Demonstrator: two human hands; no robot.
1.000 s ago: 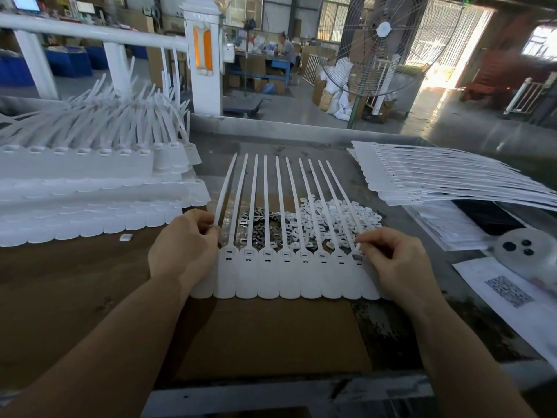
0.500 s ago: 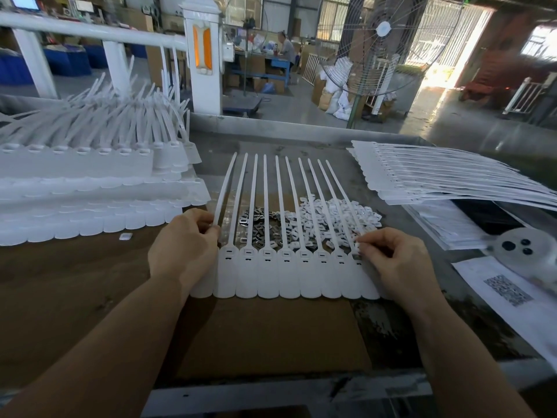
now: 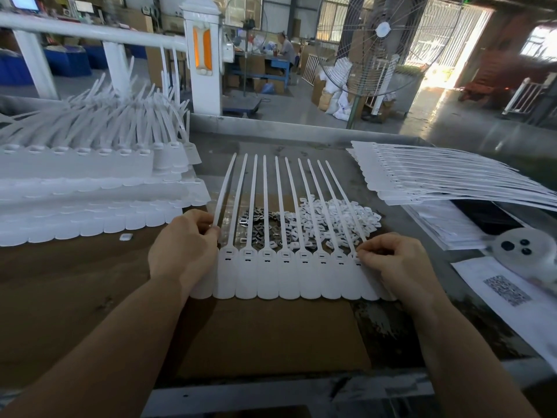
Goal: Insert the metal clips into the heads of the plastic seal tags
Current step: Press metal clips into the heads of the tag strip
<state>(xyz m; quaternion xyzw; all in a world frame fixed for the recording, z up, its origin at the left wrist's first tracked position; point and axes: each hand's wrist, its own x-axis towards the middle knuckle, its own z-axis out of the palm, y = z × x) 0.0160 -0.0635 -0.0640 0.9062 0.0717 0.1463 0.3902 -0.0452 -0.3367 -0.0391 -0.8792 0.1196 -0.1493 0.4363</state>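
On the surface, my fingers pinch both ends of the tag strip (image 3: 289, 276).
Next: pick a clip (image 3: 256, 220), seat it in a head.

Both bare forearms reach forward, converging slightly. The left hand (image 3: 184, 248) lies knuckles-up with fingers curled, thumb and forefinger pinched together. The right hand (image 3: 394, 263) mirrors it, its fingertips (image 3: 363, 254) pinched and pointing inward.

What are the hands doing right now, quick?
Left hand: gripping the left end of the strip of seal tags.
Right hand: pinching the strip's right end at a tag head.
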